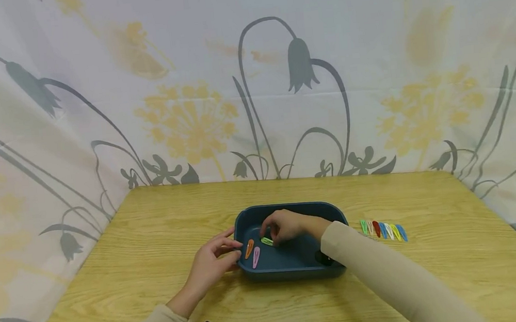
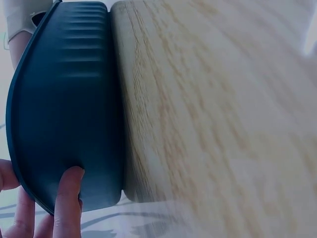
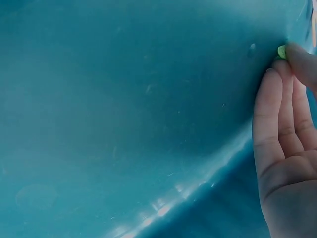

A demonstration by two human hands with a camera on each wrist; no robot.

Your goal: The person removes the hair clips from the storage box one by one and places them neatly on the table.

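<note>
A dark blue plastic basin [image 1: 292,270] stands on the wooden table. My left hand [image 1: 216,258] holds its left end, fingertips at the rim; in the left wrist view a finger [image 2: 68,198] lies against the outer wall. Inside the basin, my right hand [image 1: 285,225] pinches a light green snap hair clip [image 1: 267,241] between thumb and fingertips, low over the floor. Only the clip's tip shows in the right wrist view, green between the fingers [image 3: 268,106] and thumb. An orange hair clip [image 1: 249,249] and a pink hair clip [image 1: 256,257] lie side by side at the basin's left end.
To the right of the basin, several hair clips [image 1: 383,230] lie in a row on the table [image 1: 436,268], in green, beige, red, blue, white and yellow. A flower-patterned cloth [image 1: 257,104] hangs behind the table and along its sides.
</note>
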